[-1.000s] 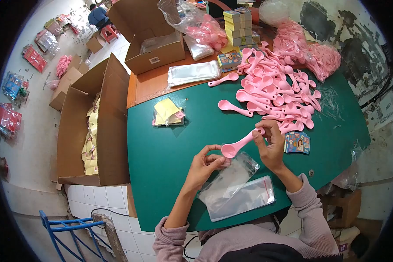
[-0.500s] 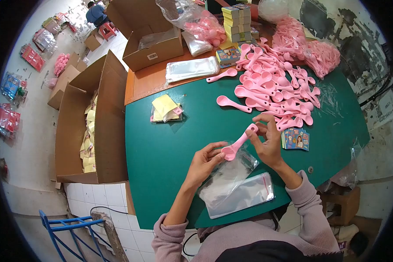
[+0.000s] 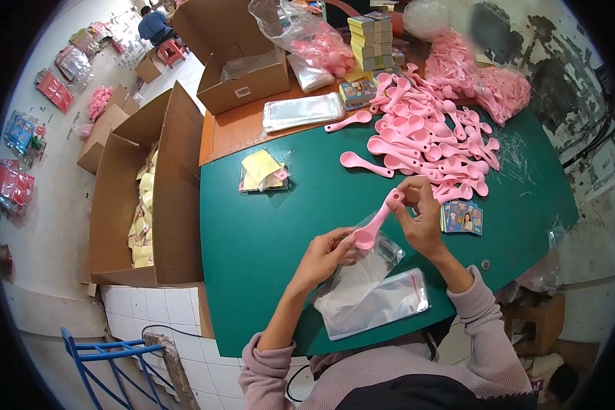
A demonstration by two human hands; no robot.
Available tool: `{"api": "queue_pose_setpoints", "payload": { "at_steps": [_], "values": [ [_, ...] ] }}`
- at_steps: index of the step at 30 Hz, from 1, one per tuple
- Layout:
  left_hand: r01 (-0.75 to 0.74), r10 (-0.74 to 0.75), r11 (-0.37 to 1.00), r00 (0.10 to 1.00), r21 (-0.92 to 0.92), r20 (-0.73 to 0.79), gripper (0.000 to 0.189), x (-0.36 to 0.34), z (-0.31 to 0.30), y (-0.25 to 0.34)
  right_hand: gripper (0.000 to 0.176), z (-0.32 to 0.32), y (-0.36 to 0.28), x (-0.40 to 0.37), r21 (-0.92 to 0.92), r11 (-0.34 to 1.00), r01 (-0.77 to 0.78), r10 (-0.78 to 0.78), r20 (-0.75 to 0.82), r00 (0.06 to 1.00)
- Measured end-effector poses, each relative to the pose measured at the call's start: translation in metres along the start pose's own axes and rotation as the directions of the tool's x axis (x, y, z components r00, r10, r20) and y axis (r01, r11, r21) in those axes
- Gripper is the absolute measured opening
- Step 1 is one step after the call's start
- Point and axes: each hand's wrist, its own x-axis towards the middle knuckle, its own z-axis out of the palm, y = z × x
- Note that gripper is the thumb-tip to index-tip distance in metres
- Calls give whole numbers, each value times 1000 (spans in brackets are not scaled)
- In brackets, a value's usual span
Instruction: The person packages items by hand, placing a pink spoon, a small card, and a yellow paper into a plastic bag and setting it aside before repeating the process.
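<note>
A pink measuring spoon (image 3: 378,222) slants between my two hands above the green table. My right hand (image 3: 420,222) pinches the end of its handle between thumb and fingers. Closed at the mouth of a clear plastic bag (image 3: 386,256), my left hand (image 3: 326,258) has its thumb right at the spoon's bowl. The bag hangs over a stack of clear flat bags (image 3: 389,311) at the table's near edge. Beyond my right hand lies a big pile of pink spoons (image 3: 417,140), with a small stack of printed cards (image 3: 463,217) just below it.
A bagged spoon with yellow paper (image 3: 261,169) lies left on the green table (image 3: 253,253). Left of the table, a tall cardboard box (image 3: 178,205) holds yellow packets. Clear sleeves (image 3: 304,113), card stacks (image 3: 372,41) and an open box (image 3: 246,85) line the back. A person (image 3: 154,26) sits far off.
The spoon has shifted slightly, its bowl moving a little right. My left hand has moved slightly right and closed further at the bag. My right hand keeps hold of the handle.
</note>
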Motion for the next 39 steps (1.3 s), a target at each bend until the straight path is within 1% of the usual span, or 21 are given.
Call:
{"api": "queue_pose_setpoints", "payload": {
  "at_steps": [4, 6, 10, 12, 13, 15, 17, 19, 21, 24, 25, 27, 28, 29, 30, 31, 32, 34, 35, 37, 39],
  "values": [
    [-61, 61, 997, 998, 47, -2, 35, -4, -2, 4, 27, 3, 4, -4, -65, 997, 35, -31, 56, 998],
    [-166, 165, 986, 984, 5, -72, 33, -8, 5, 10, 27, 2, 1, -3, -47, 999, 4, 0, 103, 995],
    [-141, 141, 990, 990, 14, -4, 33, -6, 3, 7, 24, 2, -5, -3, -83, 996, -20, 34, 166, 986],
    [-70, 63, 992, 996, 105, 69, 31, -5, 1, 1, 26, 3, 0, -6, -36, 999, -40, 47, 229, 972],
    [-89, 83, 988, 995, 125, 53, 27, -3, 1, -3, 26, 3, 1, -5, -36, 999, -39, 46, 229, 972],
    [-135, 133, 989, 990, 62, 44, 25, -4, 3, 0, 41, 2, 2, -4, -4, 998, 55, -51, 306, 951],
    [-182, 182, 983, 983, 3, 35, 23, -5, 4, 4, 48, 0, -3, -4, 31, 999, 20, -30, 365, 930],
    [-192, 191, 981, 979, -11, -77, 21, -5, 4, 7, 55, 0, -5, -3, 62, 998, -18, -10, 423, 906],
    [-233, 229, 972, 968, -34, -97, 20, -5, 9, 14, 58, 1, -5, 0, -1, 975, 222, -191, 504, 843],
    [-337, 337, 942, 939, 11, -74, 19, -1, 7, 14, 59, -2, -13, -5, -14, 981, 191, -148, 579, 802],
    [-308, 307, 951, 947, 11, -90, 19, -2, 5, 15, 58, -9, -17, -5, -11, 984, 177, -140, 565, 813],
    [-292, 290, 957, 953, -9, -89, 20, -5, 5, 22, 52, -46, -28, -1, -167, 980, 111, -16, 487, 873],
    [-288, 286, 958, 955, -15, -82, 20, -5, 3, 23, 45, -65, -23, -7, -295, 953, -68, 154, 279, 948],
    [-279, 279, 960, 955, 18, -99, 20, -6, 0, 24, 41, -87, -18, -13, -377, 889, -260, 298, 46, 954],
    [-269, 273, 962, 955, 52, -119, 21, -6, -2, 24, 39, -111, 1, -25, -645, 715, -268, 242, -130, 961],
    [-273, 275, 961, 953, 32, -127, 23, -5, -2, 25, 39, -130, 21, -39, -835, 460, -302, 129, -274, 953],
    [-269, 270, 963, 954, 27, -128, 23, -4, -1, 25, 39, -141, 29, -49, -836, 457, -303, 134, -272, 953],
    [-244, 240, 970, 964, -23, -119, 24, -1, 2, 26, 36, -149, 33, -57, -744, 416, -523, 338, -408, 848],
    [-241, 236, 970, 964, -22, -123, 24, -1, 3, 25, 36, -149, 35, -60, -743, 417, -523, 342, -405, 848],
    [-275, 272, 961, 959, -28, -77, 24, 0, 3, 23, 30, -142, 22, -55, -600, 567, -564, 349, -445, 825],
    [-275, 276, 961, 958, 22, -72, 24, 0, -1, 21, 26, -145, 14, -51, -613, 568, -549, 352, -422, 835]
  ]
}}
